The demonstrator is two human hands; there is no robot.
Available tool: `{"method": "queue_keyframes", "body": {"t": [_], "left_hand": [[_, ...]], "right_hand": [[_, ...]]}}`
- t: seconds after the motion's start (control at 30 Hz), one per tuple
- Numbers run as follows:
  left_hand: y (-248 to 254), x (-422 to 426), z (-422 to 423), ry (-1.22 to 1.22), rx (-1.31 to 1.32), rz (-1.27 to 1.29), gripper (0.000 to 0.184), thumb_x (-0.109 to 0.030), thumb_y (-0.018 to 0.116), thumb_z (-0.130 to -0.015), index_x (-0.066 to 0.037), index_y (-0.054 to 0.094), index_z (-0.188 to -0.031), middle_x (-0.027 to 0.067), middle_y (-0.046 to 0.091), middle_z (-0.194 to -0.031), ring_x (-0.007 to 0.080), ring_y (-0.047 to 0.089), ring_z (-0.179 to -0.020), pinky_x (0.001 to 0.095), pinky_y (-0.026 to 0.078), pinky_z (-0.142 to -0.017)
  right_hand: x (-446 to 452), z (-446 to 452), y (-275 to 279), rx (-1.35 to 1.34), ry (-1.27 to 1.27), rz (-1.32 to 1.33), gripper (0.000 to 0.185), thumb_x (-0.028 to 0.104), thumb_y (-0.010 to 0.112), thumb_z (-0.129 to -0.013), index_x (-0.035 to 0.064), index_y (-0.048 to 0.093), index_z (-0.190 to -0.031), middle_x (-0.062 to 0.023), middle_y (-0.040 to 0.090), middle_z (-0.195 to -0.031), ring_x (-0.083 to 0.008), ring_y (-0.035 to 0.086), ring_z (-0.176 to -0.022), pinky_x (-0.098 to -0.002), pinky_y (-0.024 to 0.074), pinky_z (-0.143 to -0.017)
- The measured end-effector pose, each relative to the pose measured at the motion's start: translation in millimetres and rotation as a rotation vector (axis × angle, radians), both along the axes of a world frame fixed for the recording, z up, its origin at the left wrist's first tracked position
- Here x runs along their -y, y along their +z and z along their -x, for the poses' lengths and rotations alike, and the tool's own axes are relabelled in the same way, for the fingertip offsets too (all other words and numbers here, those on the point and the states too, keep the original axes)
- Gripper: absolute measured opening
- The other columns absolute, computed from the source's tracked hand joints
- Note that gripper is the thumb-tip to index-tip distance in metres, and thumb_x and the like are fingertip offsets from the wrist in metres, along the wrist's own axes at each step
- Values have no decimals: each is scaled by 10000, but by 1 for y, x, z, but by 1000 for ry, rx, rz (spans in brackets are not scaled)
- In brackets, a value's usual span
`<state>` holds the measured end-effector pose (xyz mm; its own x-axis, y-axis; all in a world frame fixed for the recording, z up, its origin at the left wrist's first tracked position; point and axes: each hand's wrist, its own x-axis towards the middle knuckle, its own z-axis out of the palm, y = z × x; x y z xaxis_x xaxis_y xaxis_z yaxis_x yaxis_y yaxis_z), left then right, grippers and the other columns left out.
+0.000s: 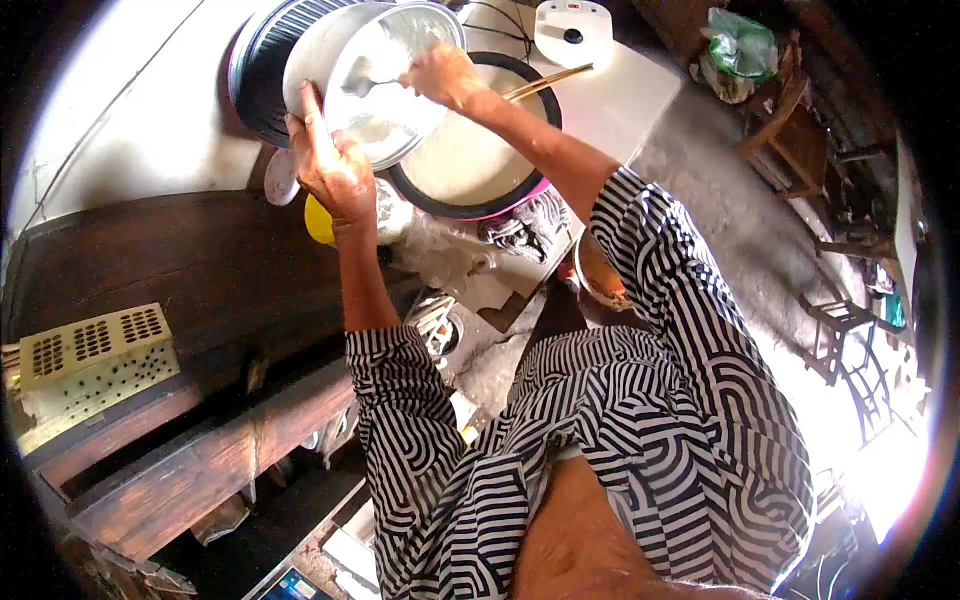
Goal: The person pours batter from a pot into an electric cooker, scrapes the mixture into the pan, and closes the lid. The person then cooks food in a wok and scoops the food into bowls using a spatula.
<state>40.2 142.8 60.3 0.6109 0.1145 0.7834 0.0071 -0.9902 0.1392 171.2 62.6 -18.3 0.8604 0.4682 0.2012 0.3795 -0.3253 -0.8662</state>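
My left hand (335, 175) grips the near edge of a shiny metal bowl (395, 130), fingers stretched along its pale outer side. The bowl is tilted, its bright inside facing my right. Inside it, my right hand (443, 75) is closed on what looks like a metal spoon (380, 88), partly lost in glare. Below and right of the bowl stands a black-rimmed round pan (480, 212) with a pink outside. It holds a pale, smooth liquid (470, 165). Wooden chopsticks (550, 80) lie across the pan's far right rim.
A black ribbed round pan (262, 85) sits behind the bowl. A white device with a dial (573, 35) stands on the white tabletop (625, 100). Plastic bags and a striped cloth (530, 228) lie near me. Left is a dark wooden bench (180, 250) with a perforated basket (100, 350).
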Motion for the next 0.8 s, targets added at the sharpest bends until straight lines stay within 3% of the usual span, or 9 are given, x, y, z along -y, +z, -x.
{"method": "queue_keyframes", "body": {"t": [0.07, 0.13, 0.17, 0.3, 0.33, 0.4, 0.47, 0.63, 0.8], "left_hand": [[4, 0, -2, -26, 32, -38, 538, 71, 431, -652, -18, 439, -1183, 243, 513, -1063, 386, 511, -953, 405, 406, -821], [1, 1, -1, -11, -10, -14, 550, 67, 419, -659, -32, 426, -1200, 250, 500, -1081, 410, 488, -980, 416, 399, -834], [-2, -3, 0, -49, -21, -18, 564, 42, 423, -695, -131, 410, -1232, 387, 377, -1118, 476, 417, -1038, 431, 417, -818], [-5, 8, -3, -3, -48, -68, 532, 57, 393, -696, -63, 423, -1213, 225, 463, -1153, 430, 418, -1064, 423, 385, -857], [-4, 12, -3, -8, -52, -68, 532, 57, 393, -696, -63, 423, -1213, 225, 463, -1153, 430, 418, -1064, 423, 385, -857], [-2, 18, -3, 16, -77, -19, 542, 58, 387, -693, -74, 421, -1218, 221, 461, -1160, 434, 410, -1072, 422, 391, -853], [-3, 10, -2, 12, -85, -34, 548, 58, 386, -692, -84, 422, -1220, 239, 452, -1159, 433, 413, -1071, 419, 402, -839], [-13, -1, -5, 43, -138, 36, 552, 54, 386, -695, -107, 424, -1222, 274, 436, -1155, 426, 422, -1068, 416, 436, -787], [-15, -6, -1, 42, -105, 1, 541, 61, 391, -693, -95, 436, -1209, 230, 455, -1158, 421, 418, -1074, 425, 427, -814]], "right_hand": [[1, 1, -31, 210, 24, 275, 251, 236, 491, -723, 38, 644, -736, -200, 596, -724, -311, 600, -709, -373, 474, -683], [11, 31, -27, 84, -38, 99, 236, 203, 465, -756, 39, 630, -800, -198, 593, -704, -309, 602, -662, -397, 476, -642], [10, 44, -32, 69, -30, 23, 231, 197, 466, -776, 28, 616, -820, -183, 595, -701, -285, 597, -651, -368, 470, -630], [8, 70, -21, -250, 100, -355, 228, 203, 481, -800, 16, 603, -848, -122, 591, -672, -180, 572, -601, -298, 460, -608], [5, 66, -24, -253, 95, -356, 228, 203, 481, -800, 16, 603, -848, -122, 591, -672, -180, 572, -601, -298, 460, -608], [-5, 54, -44, -221, 59, -180, 219, 222, 482, -772, 48, 612, -804, -170, 596, -814, -312, 570, -788, -377, 445, -735], [7, 44, -67, -155, 31, -91, 207, 206, 476, -767, 65, 625, -790, -141, 606, -805, -292, 574, -788, -365, 446, -727], [23, 35, -61, -418, -14, -170, 233, 247, 495, -763, 79, 655, -765, -100, 613, -686, -183, 586, -565, -307, 468, -607], [19, 3, -23, -746, 30, -508, 146, 118, 521, -765, 50, 650, -757, -22, 575, -599, -88, 444, -412, -235, 365, -362]]}}
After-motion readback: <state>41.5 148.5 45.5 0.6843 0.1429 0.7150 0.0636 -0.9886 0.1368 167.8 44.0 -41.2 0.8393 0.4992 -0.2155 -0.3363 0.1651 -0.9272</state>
